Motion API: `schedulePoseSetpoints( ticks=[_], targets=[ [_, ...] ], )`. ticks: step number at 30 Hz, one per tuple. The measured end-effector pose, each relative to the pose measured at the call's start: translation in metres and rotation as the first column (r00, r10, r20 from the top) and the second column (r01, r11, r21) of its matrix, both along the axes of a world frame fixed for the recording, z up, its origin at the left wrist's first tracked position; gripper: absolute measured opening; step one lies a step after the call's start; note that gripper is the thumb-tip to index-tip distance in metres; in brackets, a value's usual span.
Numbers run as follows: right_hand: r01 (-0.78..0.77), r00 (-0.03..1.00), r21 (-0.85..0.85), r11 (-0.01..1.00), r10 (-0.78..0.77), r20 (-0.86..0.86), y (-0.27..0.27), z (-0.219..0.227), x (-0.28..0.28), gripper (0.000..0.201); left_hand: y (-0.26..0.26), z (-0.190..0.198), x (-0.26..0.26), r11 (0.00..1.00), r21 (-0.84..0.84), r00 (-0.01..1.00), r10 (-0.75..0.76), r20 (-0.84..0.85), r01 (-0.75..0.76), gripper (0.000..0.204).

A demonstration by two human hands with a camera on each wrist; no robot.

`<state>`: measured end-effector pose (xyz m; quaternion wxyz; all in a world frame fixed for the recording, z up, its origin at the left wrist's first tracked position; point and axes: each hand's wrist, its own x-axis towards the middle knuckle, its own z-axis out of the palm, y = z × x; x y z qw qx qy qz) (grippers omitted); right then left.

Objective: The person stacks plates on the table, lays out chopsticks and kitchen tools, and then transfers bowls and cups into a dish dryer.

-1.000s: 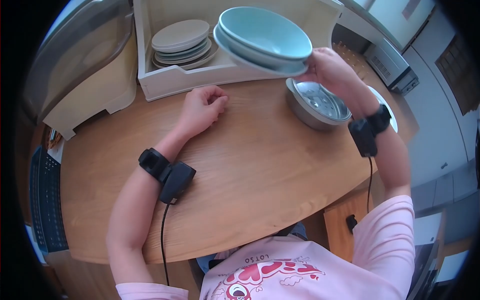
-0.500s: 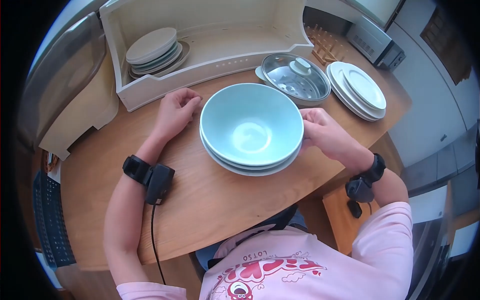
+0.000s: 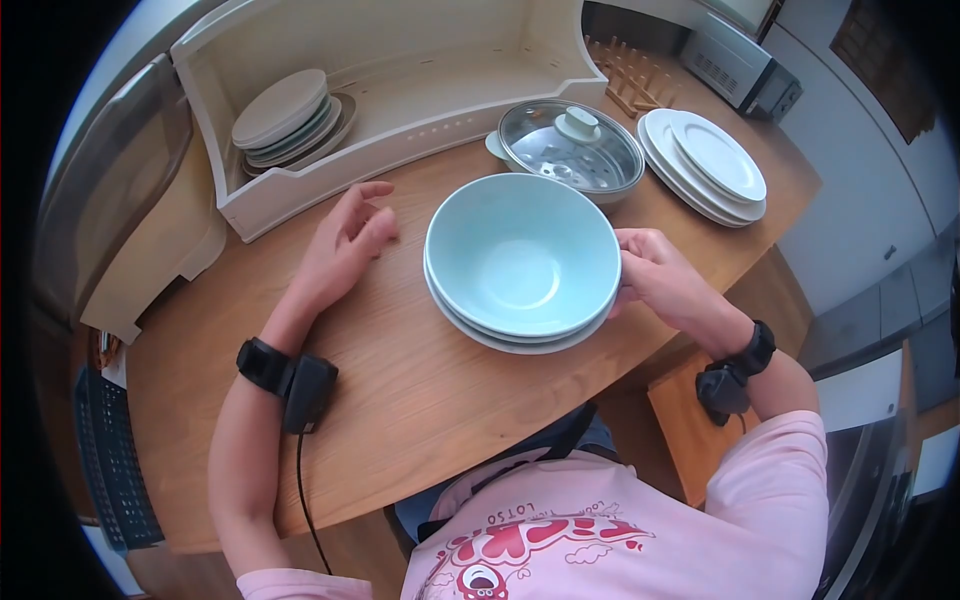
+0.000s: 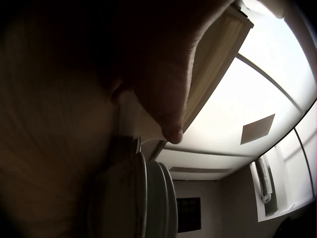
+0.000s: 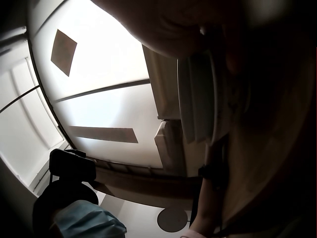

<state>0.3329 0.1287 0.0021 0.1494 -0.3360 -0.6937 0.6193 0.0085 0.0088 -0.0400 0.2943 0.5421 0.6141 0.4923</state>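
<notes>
A stack of nested pale blue bowls (image 3: 522, 255) is low over the wooden table in front of the person, its inside facing up and toward the body. At its right side the right hand (image 3: 662, 278) grips the rim, fingertips hidden behind the bowls. To the left, the left hand (image 3: 345, 245) is near the tabletop with fingers loosely spread, apart from the stack and holding nothing. Bowl edges (image 4: 161, 198) show sideways below the thumb in the left wrist view. In the dark right wrist view the stacked bowls (image 5: 198, 99) appear beneath the hand.
Behind the bowls stands a pot (image 3: 570, 155) with a glass lid. White plates (image 3: 715, 160) are stacked to its right. A cream dish cabinet (image 3: 420, 140) at the back holds a pile of plates (image 3: 283, 112). A wooden peg rack (image 3: 635, 80) and a microwave (image 3: 738, 65) are farther back.
The right hand has brought the bowls from above the pot down and toward the body, in front of the person. The left hand's loosely curled fingers have spread. The head view has shifted.
</notes>
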Motion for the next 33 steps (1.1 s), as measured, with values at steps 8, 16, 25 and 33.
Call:
schedulePoseSetpoints(
  ticks=[8,16,25,33],
  targets=[
    [-0.016,0.999,-0.029,0.999,0.017,0.028,0.011,0.001,0.015,0.03,-0.015,0.019,0.047,0.916,-0.088,0.915,-0.398,-0.065,0.392,0.13],
    [0.102,0.986,-0.217,0.971,-0.127,-0.106,0.084,-0.006,0.036,0.045,-0.015,0.011,0.083,0.941,0.112,0.934,-0.293,-0.207,0.32,0.134],
    [0.26,0.965,-0.037,0.965,-0.261,-0.02,0.144,-0.006,0.004,0.048,-0.008,0.004,0.092,0.942,0.133,0.94,-0.281,-0.193,0.308,0.131],
    [0.344,0.936,0.148,0.927,-0.326,-0.134,0.176,-0.033,-0.017,0.056,-0.001,0.005,0.104,0.952,0.122,0.939,-0.246,-0.239,0.28,0.127]
  ],
)
